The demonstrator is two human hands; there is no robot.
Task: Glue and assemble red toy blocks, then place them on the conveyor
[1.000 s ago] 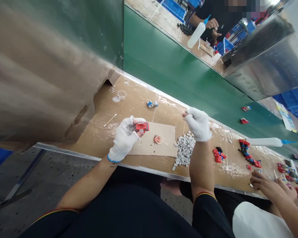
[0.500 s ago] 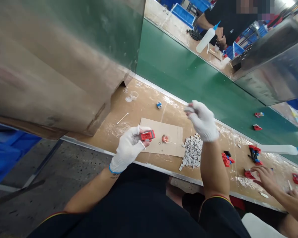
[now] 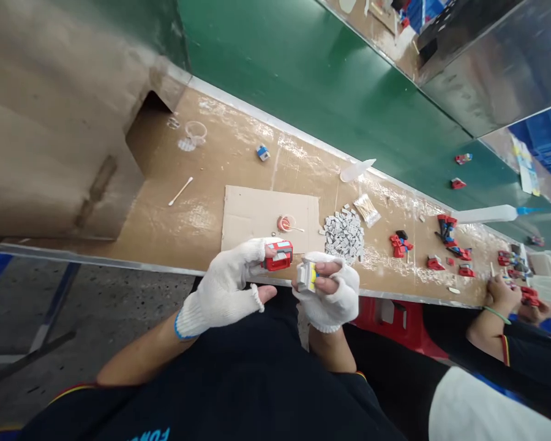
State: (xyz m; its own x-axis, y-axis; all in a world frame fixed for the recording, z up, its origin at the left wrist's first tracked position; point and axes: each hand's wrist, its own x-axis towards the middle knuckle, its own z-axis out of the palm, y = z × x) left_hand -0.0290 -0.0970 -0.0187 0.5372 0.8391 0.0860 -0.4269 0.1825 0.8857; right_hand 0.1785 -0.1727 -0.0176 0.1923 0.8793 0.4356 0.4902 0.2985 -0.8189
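Observation:
My left hand (image 3: 224, 288), in a white fingerless glove, holds a red toy vehicle part (image 3: 279, 257) with pale windows between its fingers; the thumb stands apart. Close beside it, my right hand (image 3: 334, 297), gloved alike, grips a light grey toy part (image 3: 305, 277) with a yellow patch. The two parts are near each other but not touching. Behind them a cardboard sheet (image 3: 248, 211) carries a small cup (image 3: 284, 223) of reddish paste with a cotton swab in it. A pile of small grey pieces (image 3: 344, 234) lies right of the sheet.
A metal housing (image 3: 73, 141) stands at the left. On the table are a cotton swab (image 3: 180, 191), a blue-and-white piece (image 3: 263, 153), a bag of swabs (image 3: 367, 210) and red toy parts (image 3: 400, 244). A green conveyor belt (image 3: 294, 79) runs behind. A co-worker's hands (image 3: 505, 297) are at right.
My right hand has come down from near the belt to beside my left hand, now with the grey-and-yellow part. The red part in my left hand has been turned. The view has shifted.

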